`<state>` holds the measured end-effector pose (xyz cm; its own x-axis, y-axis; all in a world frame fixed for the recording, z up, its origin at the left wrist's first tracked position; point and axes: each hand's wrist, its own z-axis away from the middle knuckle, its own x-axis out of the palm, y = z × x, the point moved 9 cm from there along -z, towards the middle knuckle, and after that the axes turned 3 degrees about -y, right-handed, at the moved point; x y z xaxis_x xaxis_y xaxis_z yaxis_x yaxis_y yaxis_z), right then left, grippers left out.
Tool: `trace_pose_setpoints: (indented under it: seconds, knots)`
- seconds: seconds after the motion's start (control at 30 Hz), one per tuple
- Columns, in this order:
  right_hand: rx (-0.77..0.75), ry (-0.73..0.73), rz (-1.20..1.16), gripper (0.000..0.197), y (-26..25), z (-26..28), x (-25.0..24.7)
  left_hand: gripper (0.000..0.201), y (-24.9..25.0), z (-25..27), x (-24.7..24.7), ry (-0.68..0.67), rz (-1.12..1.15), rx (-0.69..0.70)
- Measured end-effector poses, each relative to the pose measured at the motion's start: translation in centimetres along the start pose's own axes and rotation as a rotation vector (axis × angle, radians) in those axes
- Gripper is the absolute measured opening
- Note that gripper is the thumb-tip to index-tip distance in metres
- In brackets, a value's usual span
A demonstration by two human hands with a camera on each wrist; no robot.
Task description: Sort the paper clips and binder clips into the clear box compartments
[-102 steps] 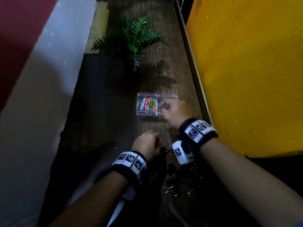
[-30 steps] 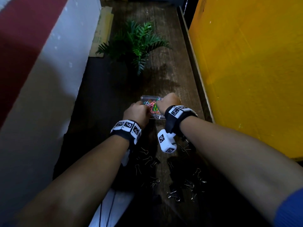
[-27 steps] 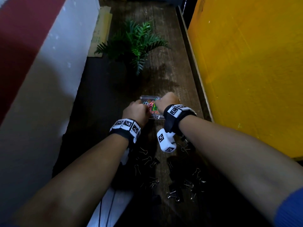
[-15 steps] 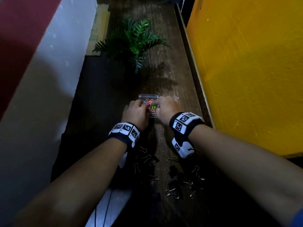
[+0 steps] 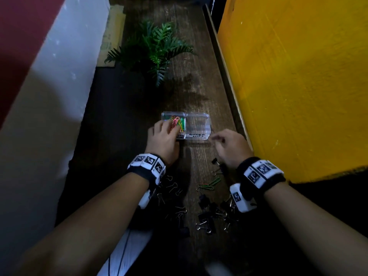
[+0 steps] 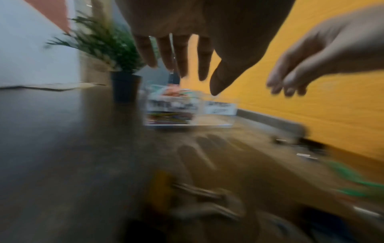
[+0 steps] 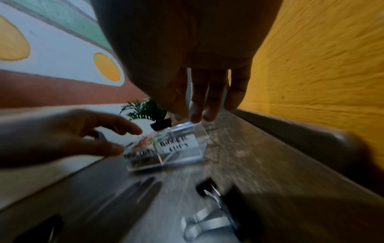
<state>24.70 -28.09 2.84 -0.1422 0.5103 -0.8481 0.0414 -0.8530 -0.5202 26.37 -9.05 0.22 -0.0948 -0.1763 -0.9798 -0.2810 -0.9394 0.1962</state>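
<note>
Here both hands (image 5: 196,143) hover loose-fingered beside the clear box (image 5: 197,126).

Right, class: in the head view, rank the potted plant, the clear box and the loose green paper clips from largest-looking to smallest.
1. potted plant
2. clear box
3. green paper clips
The plant stands farthest from the camera yet looks largest, so its rank is safe.

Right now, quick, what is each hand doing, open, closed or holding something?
Left hand: open, fingers straight, over the paper clips in the clear box, holding nothing.
Right hand: open, fingers loosely extended, empty, beside the box.
</note>
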Motion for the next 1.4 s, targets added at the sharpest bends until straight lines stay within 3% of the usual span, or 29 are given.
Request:
trace_pose_setpoints:
  seconds: [0.07, 0.13, 0.3, 0.43, 0.6, 0.77, 0.9, 0.97, 1.03, 1.13, 1.2, 1.27, 1.4]
  knots:
    - [0.031, -0.075, 0.027, 0.016, 1.6, 2.4, 1.0, 0.038, 2.8, 1.1, 0.4, -0.011, 0.037, 0.112]
    - [0.002, -0.163, 0.109, 0.015, 2.2, 4.6, 2.7, 0.027, 6.3, 2.5, 2.2, -0.114, 0.085, 0.247]
    - [-0.089, -0.298, 0.262, 0.024, 2.0, 7.6, 5.8, 0.034, 11.1, 5.3, 7.3, -0.417, 0.051, 0.324]
    - [-0.076, -0.339, 0.36, 0.03, 2.3, 8.2, 6.8, 0.031, 11.6, 5.7, 7.7, -0.412, 0.021, 0.289]
    - [-0.088, -0.349, 0.384, 0.024, 2.2, 7.7, 7.2, 0.029, 11.4, 5.5, 7.8, -0.392, 0.01, 0.263]
    - [-0.016, -0.31, 0.21, 0.016, 2.6, 7.6, 7.1, 0.024, 9.4, 5.2, 7.0, -0.318, 0.233, 0.113]
    - [0.215, -0.104, -0.299, 0.006, 3.0, 6.2, 5.8, 0.005, 5.9, 4.8, 5.2, -0.162, 0.628, -0.17]
    - [0.327, -0.044, -0.619, 0.006, 2.2, 4.9, 6.0, 0.008, 4.5, 4.6, 4.0, -0.077, 0.771, -0.302]
    - [0.381, -0.029, -0.788, 0.009, 0.8, 3.3, 6.1, 0.013, 2.9, 3.8, 3.0, 0.006, 0.875, -0.393]
    - [0.316, -0.016, -0.793, 0.017, -1.9, 0.2, 5.2, 0.009, 0.4, 2.3, 1.7, 0.082, 0.982, -0.468]
    - [0.302, -0.025, -0.789, 0.012, -3.2, -1.5, 4.9, 0.005, -0.6, 1.4, 0.4, 0.079, 0.992, -0.448]
    - [0.333, -0.057, -0.773, 0.005, -4.1, -3.0, 5.0, 0.013, -1.4, 0.7, -0.6, 0.052, 0.985, -0.416]
    - [0.415, -0.119, -0.74, 0.015, -5.1, -6.3, 6.1, 0.038, -2.9, 0.7, -1.4, -0.015, 1.123, -0.438]
